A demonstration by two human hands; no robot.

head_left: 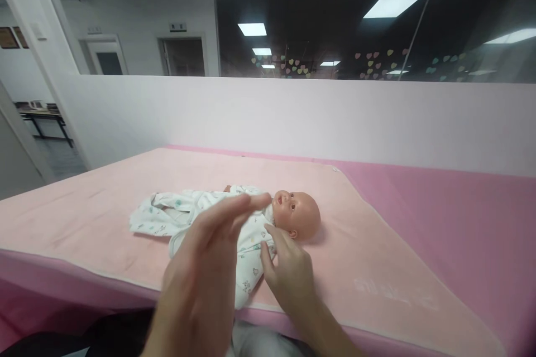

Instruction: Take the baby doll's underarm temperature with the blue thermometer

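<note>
A baby doll (302,215) lies on its back, its bald head to the right, dressed in a white printed baby garment (251,237). My left hand (209,256) is raised in front of the doll's body, slightly blurred, with its fingers stretched out and nothing in them. It hides part of the garment's middle. My right hand (291,270) rests at the shoulder of the garment, just below the doll's head. Its thumb and fingers are apart, and the fingertips seem to touch the cloth. The garment's sleeve reaches toward the near edge, and its leg part spreads to the left.
Under the doll lies a peach-coloured mat (355,268) on a pink surface (460,217). A low white wall (314,117) with a large window (310,28) above stands behind. My lap is at the near edge. A distant table (44,117) shows at the left.
</note>
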